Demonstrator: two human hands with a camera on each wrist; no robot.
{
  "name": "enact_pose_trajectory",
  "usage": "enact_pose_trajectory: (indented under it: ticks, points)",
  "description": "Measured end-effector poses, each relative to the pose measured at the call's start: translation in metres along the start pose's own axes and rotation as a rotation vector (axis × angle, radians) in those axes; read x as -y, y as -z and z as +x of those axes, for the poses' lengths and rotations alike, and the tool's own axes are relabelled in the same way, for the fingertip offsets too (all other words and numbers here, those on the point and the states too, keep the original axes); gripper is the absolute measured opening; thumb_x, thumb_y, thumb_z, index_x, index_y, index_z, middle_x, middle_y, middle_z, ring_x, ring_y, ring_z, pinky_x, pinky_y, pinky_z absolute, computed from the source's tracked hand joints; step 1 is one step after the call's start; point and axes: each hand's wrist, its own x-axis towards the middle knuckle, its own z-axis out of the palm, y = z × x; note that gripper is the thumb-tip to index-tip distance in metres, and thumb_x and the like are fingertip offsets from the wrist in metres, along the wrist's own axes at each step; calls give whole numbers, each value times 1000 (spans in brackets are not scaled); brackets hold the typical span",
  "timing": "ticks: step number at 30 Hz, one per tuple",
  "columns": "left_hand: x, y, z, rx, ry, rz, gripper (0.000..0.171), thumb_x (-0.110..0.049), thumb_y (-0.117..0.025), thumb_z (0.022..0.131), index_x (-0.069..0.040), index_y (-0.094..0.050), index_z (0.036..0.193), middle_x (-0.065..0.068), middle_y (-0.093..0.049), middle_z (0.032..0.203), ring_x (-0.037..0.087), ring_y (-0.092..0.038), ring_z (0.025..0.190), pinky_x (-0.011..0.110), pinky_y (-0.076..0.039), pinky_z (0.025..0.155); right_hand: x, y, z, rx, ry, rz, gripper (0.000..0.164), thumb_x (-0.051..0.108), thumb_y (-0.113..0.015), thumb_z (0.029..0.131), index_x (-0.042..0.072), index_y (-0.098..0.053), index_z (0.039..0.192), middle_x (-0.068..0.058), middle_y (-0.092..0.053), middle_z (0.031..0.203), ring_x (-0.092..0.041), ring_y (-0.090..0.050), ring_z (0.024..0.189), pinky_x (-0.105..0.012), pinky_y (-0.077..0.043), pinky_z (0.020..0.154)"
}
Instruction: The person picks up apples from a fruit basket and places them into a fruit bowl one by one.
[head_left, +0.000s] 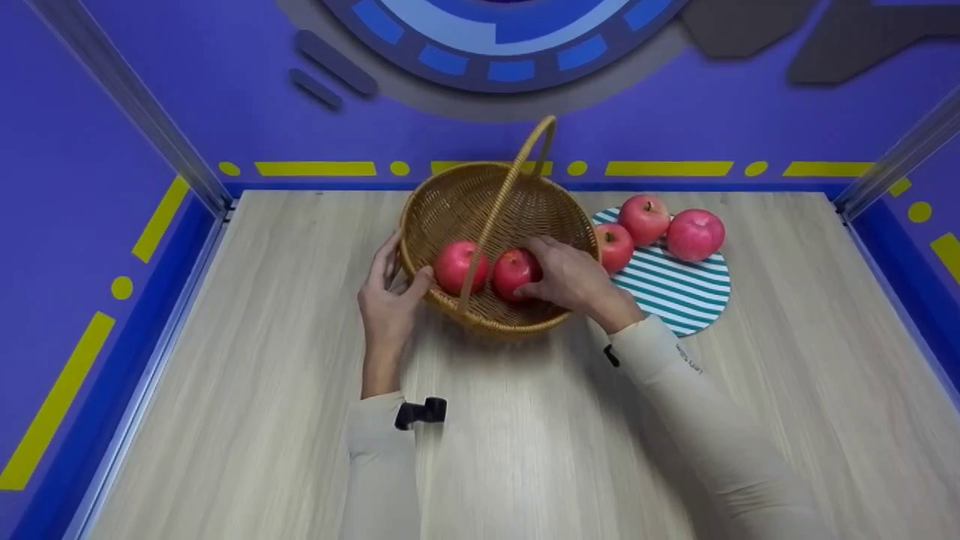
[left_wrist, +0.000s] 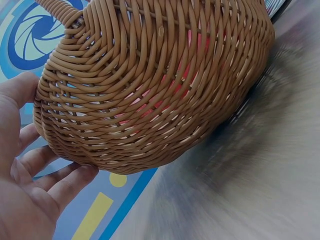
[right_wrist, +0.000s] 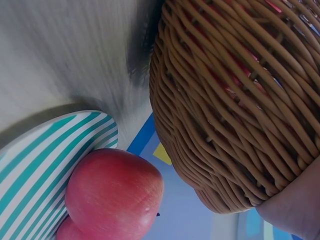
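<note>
A brown wicker basket [head_left: 442, 202] with an arched handle [head_left: 502, 199] stands toward the back of the table, tipped a little to the front. My left hand [head_left: 388, 309] holds its left side, thumb at the rim and fingers spread along the outer weave [left_wrist: 125, 90]. Inside the basket, my right hand [head_left: 574, 279] grips a red apple [head_left: 511, 276] between thumb and fingers. Another red apple [head_left: 454, 266] lies to its left, partly behind the handle. In the right wrist view the basket wall hides most of the right hand and the gripped apple.
Right of the basket lies a round green-and-white striped mat [head_left: 675, 289]. Three apples sit at its back: one [head_left: 616, 249] beside the basket rim, another [head_left: 643, 219] behind it, and a third [head_left: 695, 235] farther right. A blue-purple printed wall [head_left: 247, 112] closes off the table's back.
</note>
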Motion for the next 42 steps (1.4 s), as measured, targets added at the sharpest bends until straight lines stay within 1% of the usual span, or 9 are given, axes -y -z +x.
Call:
enact_pose_trajectory:
  ticks: [7,14,21,24,26,29,35,40,42]
  points:
    - [0,-1,0,0,-12,0,67,-21,-83,94,-15,-56,156,7,-55,156,27,-52,143,50,-48,112,0,0,-2,-22,24,-33,79,44,-88,88,4,-56,148,-20,-60,136,-36,-65,114,-53,-56,99]
    - [1,-1,-1,7,-17,-8,66,-14,-81,95,-15,-56,156,7,-54,157,28,-51,144,51,-47,113,1,-2,-2,-20,5,-44,80,47,-88,87,4,-57,146,-20,-60,136,-35,-65,113,-54,-56,99]
    - [1,0,-1,14,-20,-11,70,-31,-84,94,-16,-56,156,6,-53,158,29,-50,144,53,-47,112,0,-3,-2,-4,-7,-34,76,49,-85,90,5,-55,144,-20,-64,136,-35,-66,115,-53,-56,100]
    - [1,0,-1,16,-16,-15,70,-30,-84,94,-16,-56,156,5,-51,160,29,-50,145,53,-47,113,0,-3,-2,-1,-17,-13,76,49,-85,90,6,-54,145,-18,-64,137,-34,-65,116,-52,-56,100]
    - [0,0,-1,20,-11,-20,68,-23,-83,95,-16,-56,156,5,-51,159,29,-49,145,53,-47,112,0,-4,-2,-4,-25,4,78,49,-85,89,7,-54,147,-17,-63,139,-34,-64,117,-52,-55,102]
    - [0,-1,-1,22,-15,-28,67,-22,-82,95,-17,-56,156,6,-53,158,29,-50,144,53,-48,111,-1,-4,-4,-22,-16,16,79,49,-86,88,7,-54,147,-17,-62,140,-34,-64,119,-53,-54,103]
    - [0,-1,-1,32,-40,-29,69,-31,-84,94,-18,-56,156,5,-53,158,29,-51,143,56,-48,110,-2,-6,-6,-75,21,23,81,49,-87,87,4,-55,147,-18,-62,139,-35,-64,121,-53,-53,105]
    - [0,-1,-1,31,-36,-20,66,-18,-82,95,-18,-56,156,4,-52,159,29,-51,144,54,-48,111,-3,-6,-7,-107,6,63,81,47,-87,88,5,-54,148,-16,-60,139,-34,-63,120,-52,-54,104]
    - [0,-1,-1,29,-32,-15,67,-18,-82,95,-19,-56,156,4,-52,159,28,-51,144,53,-48,111,-3,-6,-8,-122,-7,93,80,46,-87,88,6,-54,149,-15,-59,140,-33,-62,121,-52,-54,104]
